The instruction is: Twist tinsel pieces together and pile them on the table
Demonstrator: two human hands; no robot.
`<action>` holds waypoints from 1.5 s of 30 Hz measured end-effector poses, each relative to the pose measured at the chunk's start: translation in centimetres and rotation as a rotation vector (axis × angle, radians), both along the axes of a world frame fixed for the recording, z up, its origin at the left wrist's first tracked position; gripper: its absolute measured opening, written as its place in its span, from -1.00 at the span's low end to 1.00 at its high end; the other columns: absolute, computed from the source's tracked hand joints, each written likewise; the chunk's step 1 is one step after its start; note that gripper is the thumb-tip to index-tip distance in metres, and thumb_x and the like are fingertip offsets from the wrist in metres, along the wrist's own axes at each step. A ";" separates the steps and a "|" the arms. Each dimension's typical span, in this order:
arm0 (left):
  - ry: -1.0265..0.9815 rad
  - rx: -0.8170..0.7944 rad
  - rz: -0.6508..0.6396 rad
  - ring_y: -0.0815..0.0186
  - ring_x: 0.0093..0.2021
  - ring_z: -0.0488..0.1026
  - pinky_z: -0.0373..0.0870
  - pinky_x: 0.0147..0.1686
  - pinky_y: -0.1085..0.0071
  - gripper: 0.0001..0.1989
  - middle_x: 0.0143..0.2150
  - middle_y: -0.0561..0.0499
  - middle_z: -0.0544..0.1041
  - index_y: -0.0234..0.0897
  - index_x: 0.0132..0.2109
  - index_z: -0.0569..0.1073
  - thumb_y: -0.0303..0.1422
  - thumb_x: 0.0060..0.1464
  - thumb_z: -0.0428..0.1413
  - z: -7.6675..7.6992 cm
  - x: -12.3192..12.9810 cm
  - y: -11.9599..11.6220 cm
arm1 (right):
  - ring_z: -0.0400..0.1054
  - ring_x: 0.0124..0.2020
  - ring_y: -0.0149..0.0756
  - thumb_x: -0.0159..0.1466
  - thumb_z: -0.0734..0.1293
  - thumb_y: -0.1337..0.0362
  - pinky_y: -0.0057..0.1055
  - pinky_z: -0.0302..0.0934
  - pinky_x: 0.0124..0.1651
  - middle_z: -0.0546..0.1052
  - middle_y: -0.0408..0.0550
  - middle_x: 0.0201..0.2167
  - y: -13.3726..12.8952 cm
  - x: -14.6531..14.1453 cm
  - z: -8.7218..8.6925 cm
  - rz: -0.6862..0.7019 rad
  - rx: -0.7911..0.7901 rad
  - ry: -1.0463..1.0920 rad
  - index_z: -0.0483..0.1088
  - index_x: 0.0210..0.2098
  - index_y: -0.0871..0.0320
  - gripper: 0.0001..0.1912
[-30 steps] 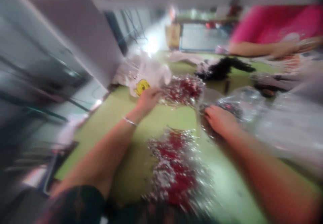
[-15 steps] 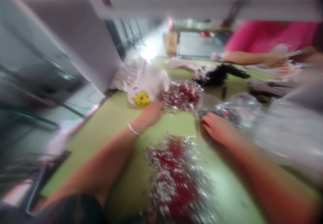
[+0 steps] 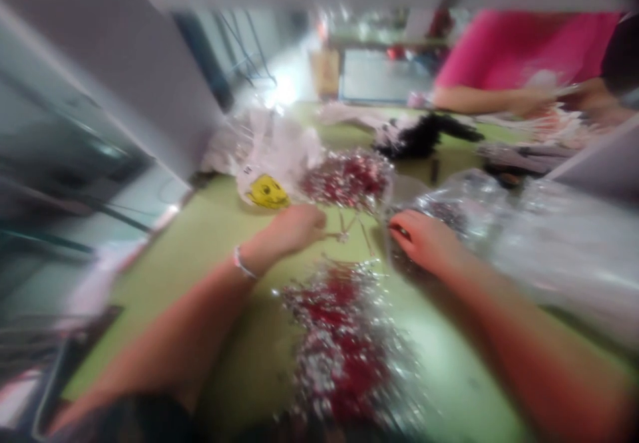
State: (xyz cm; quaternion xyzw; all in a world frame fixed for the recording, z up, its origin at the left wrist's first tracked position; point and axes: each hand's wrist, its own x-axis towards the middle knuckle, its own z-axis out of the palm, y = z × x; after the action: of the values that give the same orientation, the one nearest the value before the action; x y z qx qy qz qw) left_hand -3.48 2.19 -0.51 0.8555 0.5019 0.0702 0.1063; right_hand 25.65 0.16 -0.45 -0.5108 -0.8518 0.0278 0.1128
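My left hand [image 3: 299, 225] is closed in a pinch at the end of a thin reddish stem [image 3: 331, 235]. Small silvery tips and several similar thin stems show beside it, though blur hides their exact kind. My right hand [image 3: 426, 235] has curled fingers at the edge of a clear plastic bag [image 3: 462, 197] with dark shiny bits inside; what the fingers grip is hidden. Between my forearms lies a heap of red and silver glittery pieces [image 3: 344, 343]. Beyond my left hand is a second red and silver heap [image 3: 349, 178].
A white plastic bag with a yellow cartoon face [image 3: 267, 191] stands at the back left. Clear plastic sheeting [image 3: 564, 250] covers the right side. Black bundled material [image 3: 424, 136] lies farther back. Across the green table [image 3: 164, 257], a person in a pink top [image 3: 529, 50] handles pale strips.
My left hand has drawn back slightly from the far heap, and thin stems now show beside its fingers. My right hand stays by the clear bag. The whole view has shifted a little.
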 end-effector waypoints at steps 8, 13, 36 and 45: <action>-0.181 0.087 -0.377 0.29 -0.15 0.39 0.33 -0.13 0.35 -0.72 -0.18 -0.05 0.48 -0.20 -0.03 0.53 -0.44 0.26 -0.04 -1.2 2.3 -0.3 | 0.44 -0.25 -0.18 0.33 0.19 0.26 -0.32 0.21 -0.23 0.58 -0.01 -0.23 -0.5 -0.9 0.4 -0.011 -0.024 0.131 0.46 -0.19 0.12 -0.78; -0.205 0.136 -0.309 0.28 -0.17 0.43 0.37 -0.10 0.32 -0.74 -0.20 -0.06 0.54 -0.26 -0.10 0.56 -0.48 0.23 -0.03 -3.5 2.8 0.3 | 0.45 -0.25 -0.18 0.33 0.18 0.27 -0.30 0.23 -0.21 0.59 0.00 -0.23 -0.5 -1.1 -0.1 0.028 -0.061 0.110 0.47 -0.19 0.12 -0.77; -0.562 0.014 -0.060 0.34 -0.25 0.49 0.42 -0.18 0.37 -0.75 -0.25 -0.01 0.59 -0.26 -0.19 0.54 -0.29 0.27 -0.01 -1.1 4.8 -2.6 | 0.45 -0.27 -0.28 0.31 0.25 0.27 -0.32 0.26 -0.13 0.60 -0.05 -0.29 -2.2 -2.7 -0.2 0.034 -0.016 0.552 0.51 -0.25 0.10 -0.81; -0.539 -0.195 -0.012 0.34 -0.31 0.46 0.39 -0.22 0.39 -0.68 -0.31 0.02 0.58 -0.25 -0.22 0.55 -0.19 0.27 -0.03 -2.7 5.6 -3.1 | 0.41 -0.30 -0.32 0.33 0.22 0.29 -0.39 0.22 -0.20 0.58 -0.05 -0.33 -2.7 -3.3 -1.1 0.098 -0.093 0.518 0.50 -0.25 0.14 -0.80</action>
State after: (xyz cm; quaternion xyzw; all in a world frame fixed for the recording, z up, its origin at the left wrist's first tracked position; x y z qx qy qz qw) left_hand 2.13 -0.95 -3.19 0.7947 0.4547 0.2458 0.3182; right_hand 22.34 -2.56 -1.57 -0.4493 -0.8162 0.2021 0.3018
